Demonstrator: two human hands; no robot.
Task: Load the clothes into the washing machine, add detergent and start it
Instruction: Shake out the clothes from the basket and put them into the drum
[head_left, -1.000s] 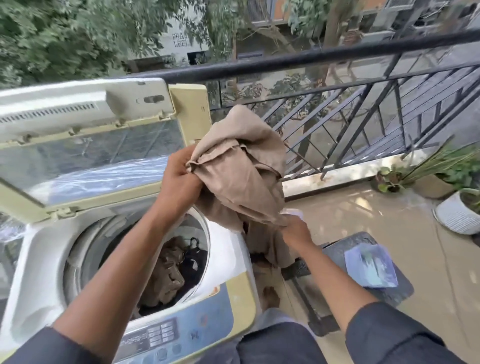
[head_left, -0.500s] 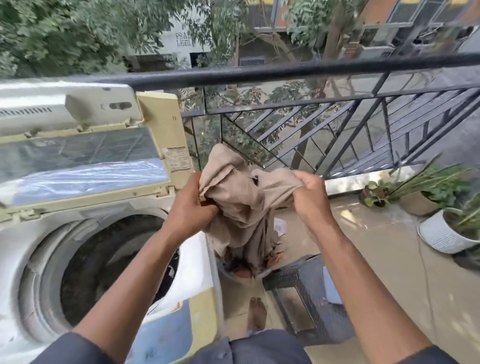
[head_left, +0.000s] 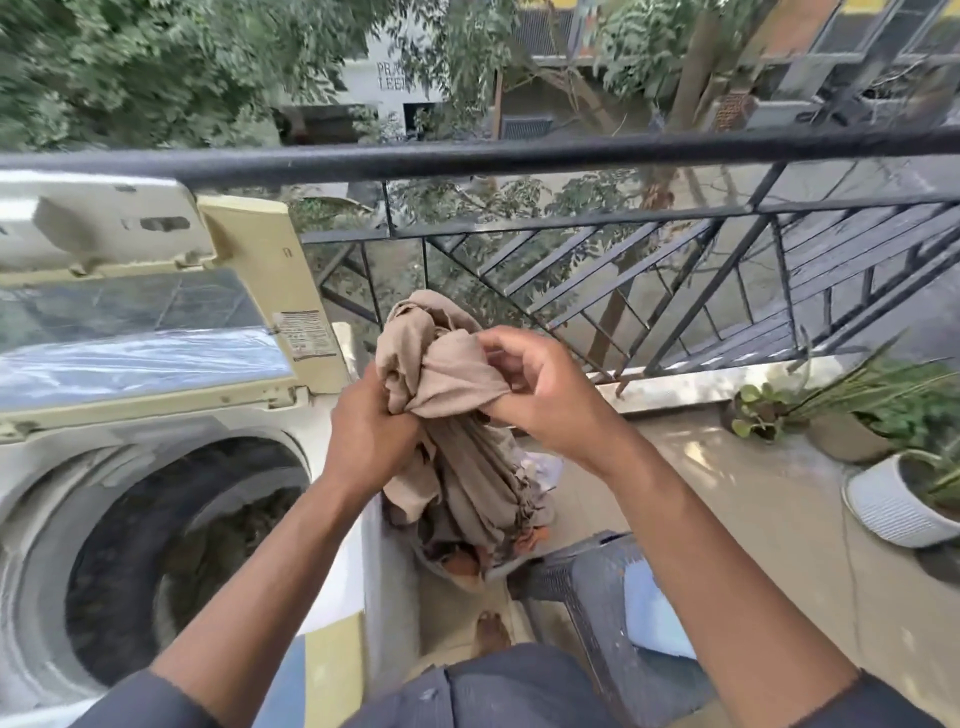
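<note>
Beige garment (head_left: 447, 379) hanging bunched in air, just right of washing machine (head_left: 171, 519), above floor. Left hand (head_left: 371, 431) gripping its lower fold, fingers curling round cloth. Right hand (head_left: 540, 395) pinching upper bunch. Machine lid (head_left: 156, 312) standing open, clothes lying inside drum. Grey stool (head_left: 602, 613) sitting below right forearm.

the washing machine (head_left: 171, 519) stood at the left, its lid (head_left: 145, 322) raised behind the drum opening. the garment (head_left: 447, 395) hung just right of the machine, above a heap of clothes (head_left: 467, 556) on the floor. a stool (head_left: 587, 597) stood right of the heap. the railing (head_left: 571, 156) ran behind everything, potted plants (head_left: 893, 499) at far right.
</note>
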